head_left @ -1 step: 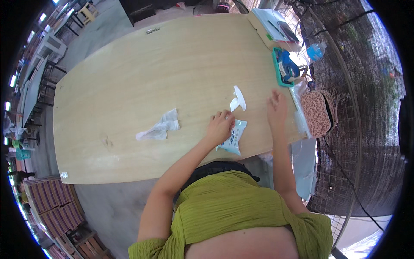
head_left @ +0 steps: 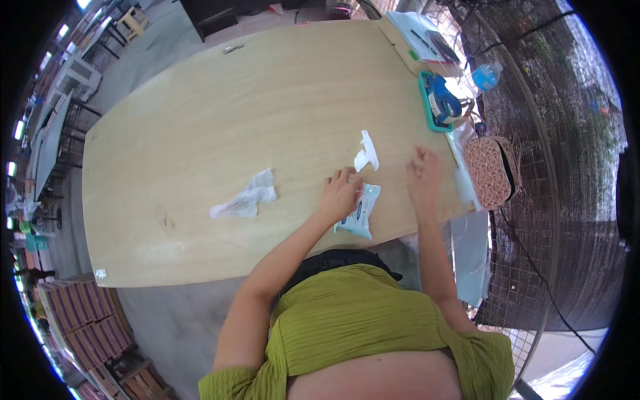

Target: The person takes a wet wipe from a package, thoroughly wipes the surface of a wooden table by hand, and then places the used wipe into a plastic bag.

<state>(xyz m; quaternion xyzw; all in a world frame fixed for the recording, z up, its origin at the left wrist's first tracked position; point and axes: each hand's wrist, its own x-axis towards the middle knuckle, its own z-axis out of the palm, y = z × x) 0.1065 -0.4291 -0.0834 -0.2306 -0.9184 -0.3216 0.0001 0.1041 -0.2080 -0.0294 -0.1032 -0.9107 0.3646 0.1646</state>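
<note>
A pale blue soft pack of wet wipes [head_left: 361, 217] lies near the table's front edge. My left hand [head_left: 341, 193] covers its upper left side, fingers curled in and closed on the pack's edge; the fingertips are partly hidden. My right hand [head_left: 424, 175] hovers over the table to the right of the pack, apart from it, with its fingers smeared by motion. Just beyond the pack lies a crumpled white wipe [head_left: 366, 155]. Another white wipe [head_left: 248, 196], larger and spread out, lies on the table to the left of my left hand.
The wooden table [head_left: 220, 113] stretches away to the left. Along its right side are a green tray [head_left: 427, 101] with a blue tape dispenser [head_left: 443, 99], papers with a pen [head_left: 421, 35], a blue-tinted bottle [head_left: 487, 77] and a patterned pink pouch [head_left: 490, 172]. Stacked boxes [head_left: 87, 310] stand at lower left.
My right hand has shifted slightly left and a little nearer to me. The left hand stays at the wipes pack, and the wipes lie as before.
</note>
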